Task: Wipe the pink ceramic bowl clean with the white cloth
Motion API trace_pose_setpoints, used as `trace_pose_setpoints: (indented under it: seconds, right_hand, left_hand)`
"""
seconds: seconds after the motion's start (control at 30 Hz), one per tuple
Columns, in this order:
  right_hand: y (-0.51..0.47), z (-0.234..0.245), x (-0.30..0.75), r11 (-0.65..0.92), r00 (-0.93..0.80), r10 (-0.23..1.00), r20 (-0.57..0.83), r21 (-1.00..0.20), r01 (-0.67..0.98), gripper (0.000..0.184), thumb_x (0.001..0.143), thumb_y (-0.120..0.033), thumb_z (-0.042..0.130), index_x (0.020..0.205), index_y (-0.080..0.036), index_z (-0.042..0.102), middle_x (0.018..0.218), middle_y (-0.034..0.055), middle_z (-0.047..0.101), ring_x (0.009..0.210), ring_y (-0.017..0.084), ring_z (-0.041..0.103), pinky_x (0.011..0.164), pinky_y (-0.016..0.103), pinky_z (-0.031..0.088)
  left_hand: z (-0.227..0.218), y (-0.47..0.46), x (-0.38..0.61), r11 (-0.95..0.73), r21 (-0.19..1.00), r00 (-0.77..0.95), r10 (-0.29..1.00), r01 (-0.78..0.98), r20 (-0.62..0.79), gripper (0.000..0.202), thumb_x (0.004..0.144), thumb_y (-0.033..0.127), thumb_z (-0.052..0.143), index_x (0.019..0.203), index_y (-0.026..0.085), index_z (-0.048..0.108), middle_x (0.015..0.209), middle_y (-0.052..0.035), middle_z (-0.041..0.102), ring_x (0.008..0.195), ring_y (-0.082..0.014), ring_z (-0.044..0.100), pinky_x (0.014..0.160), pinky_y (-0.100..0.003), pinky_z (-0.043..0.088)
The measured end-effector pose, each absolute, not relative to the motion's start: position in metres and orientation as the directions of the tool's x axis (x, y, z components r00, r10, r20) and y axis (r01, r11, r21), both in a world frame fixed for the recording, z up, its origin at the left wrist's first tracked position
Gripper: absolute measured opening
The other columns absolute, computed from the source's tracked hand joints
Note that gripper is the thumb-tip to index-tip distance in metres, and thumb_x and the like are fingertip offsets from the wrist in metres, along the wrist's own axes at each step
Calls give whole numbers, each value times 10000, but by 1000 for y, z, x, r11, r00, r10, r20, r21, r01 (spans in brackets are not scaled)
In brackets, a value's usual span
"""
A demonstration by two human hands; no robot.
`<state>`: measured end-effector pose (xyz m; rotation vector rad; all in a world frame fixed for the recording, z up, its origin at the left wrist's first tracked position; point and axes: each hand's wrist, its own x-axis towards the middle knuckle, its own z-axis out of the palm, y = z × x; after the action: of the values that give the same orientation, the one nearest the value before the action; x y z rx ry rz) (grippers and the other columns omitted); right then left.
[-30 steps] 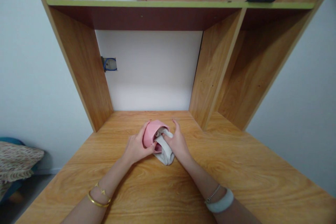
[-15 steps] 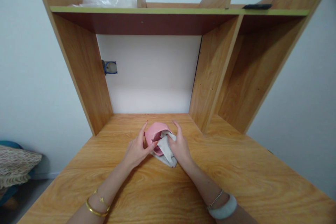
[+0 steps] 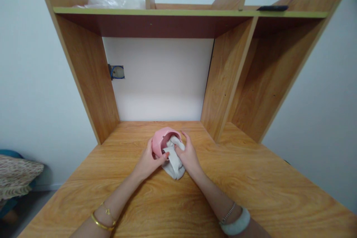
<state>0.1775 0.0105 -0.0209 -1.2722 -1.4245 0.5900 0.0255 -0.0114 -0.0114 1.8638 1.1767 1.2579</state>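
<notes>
A pink bowl-like container [image 3: 159,138] is tilted on its side above the wooden desk, its opening turned toward me and to the right. My left hand [image 3: 149,160] grips it from the left, thumb at the lower rim and the other fingers behind it. A whitish cloth [image 3: 175,163] is partly tucked inside the opening and hangs down in front. My right hand [image 3: 188,154] is closed on the cloth at the right side of the rim, with the thumb pressing the cloth and the index finger stretched along the outside.
The wooden desk [image 3: 237,186] carries a shelf unit with upright side panels [image 3: 89,81] left and right. On its upper shelf lie a clear plastic bag [image 3: 117,0] and a dark flat object [image 3: 272,8]. An open socket box [image 3: 117,71] shows in the back wall.
The pink container has turned so that more of its opening shows, and shifted slightly left. My right hand and the cloth have moved a little left.
</notes>
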Motion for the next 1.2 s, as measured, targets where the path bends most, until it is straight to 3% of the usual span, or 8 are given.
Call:
trace_pose_setpoints:
  seconds: [0.13, 0.33, 0.47, 0.53, 0.63, 0.77, 1.0, 1.2]
  right_hand:
    - [9, -16, 179, 220, 194, 906, 377, -809, 544, 623, 711, -215, 539, 1296, -188, 326, 860, 48, 650, 744, 187, 616, 611, 256, 446]
    - [4, -6, 185, 116, 209, 906, 368, -691, 714, 701, 709, -289, 573, 1340, -193, 280, 647, 9, 619, 564, 183, 579, 507, 236, 357]
    - [1, -3, 187, 142, 188, 898, 399, -666, 732, 686, 727, -325, 558, 1340, -203, 276, 583, -21, 587, 556, 176, 566, 512, 229, 334]
    - [1, -3, 187, 162, 173, 891, 420, -650, 742, 651, 749, -350, 534, 1334, -213, 283, 597, -21, 587, 584, 179, 572, 529, 232, 333]
    - [2, -5, 186, 177, 159, 886, 436, -633, 754, 601, 780, -384, 494, 1319, -209, 295, 632, -16, 586, 614, 179, 572, 543, 236, 330]
    - [8, -11, 186, 170, 175, 884, 433, -647, 743, 592, 771, -400, 502, 1290, -190, 309, 725, 3, 595, 632, 170, 559, 535, 238, 334]
    - [15, -20, 190, 172, 157, 905, 396, -676, 716, 350, 787, -315, 474, 1118, -208, 440, 763, 5, 593, 674, 162, 554, 558, 237, 348]
    - [14, -19, 191, 126, 129, 919, 373, -588, 799, 289, 793, -290, 461, 1061, -185, 490, 897, 62, 614, 853, 201, 552, 691, 279, 366]
  left_hand:
    - [-8, -12, 21, -424, 779, 131, 901, 462, 413, 621, 712, 385, 585, 1236, 145, 355, 1000, -81, 618, 830, -194, 604, 726, -311, 491]
    - [-3, -16, 17, -449, 651, 191, 883, 612, 430, 627, 674, 341, 592, 1239, 156, 394, 1018, -78, 628, 878, -223, 602, 790, -337, 471]
    - [-3, -13, 19, -420, 691, 150, 896, 589, 418, 543, 683, 328, 571, 1184, 149, 465, 1058, -89, 624, 939, -229, 589, 820, -340, 462]
    - [-6, -9, 21, -376, 756, 70, 912, 535, 404, 475, 694, 311, 547, 1132, 134, 505, 1023, -90, 640, 901, -215, 606, 781, -322, 480]
    - [-13, -1, 20, -220, 889, -38, 966, 401, 256, 406, 728, 372, 488, 1033, 110, 542, 726, -51, 672, 550, -161, 613, 509, -264, 486]
    - [-23, 8, 14, -66, 982, -47, 996, 179, 75, 442, 747, 521, 407, 762, 111, 572, 347, 34, 486, 282, -105, 433, 328, -203, 345]
    - [-34, 22, 5, -47, 987, -67, 997, -152, 37, 449, 717, 581, 452, 655, 142, 526, 310, 58, 429, 279, -66, 368, 322, -165, 282]
    - [-27, 22, 4, 32, 912, -80, 994, -410, -71, 378, 700, 515, 531, 801, 151, 536, 435, 57, 519, 290, -40, 376, 313, -140, 265]
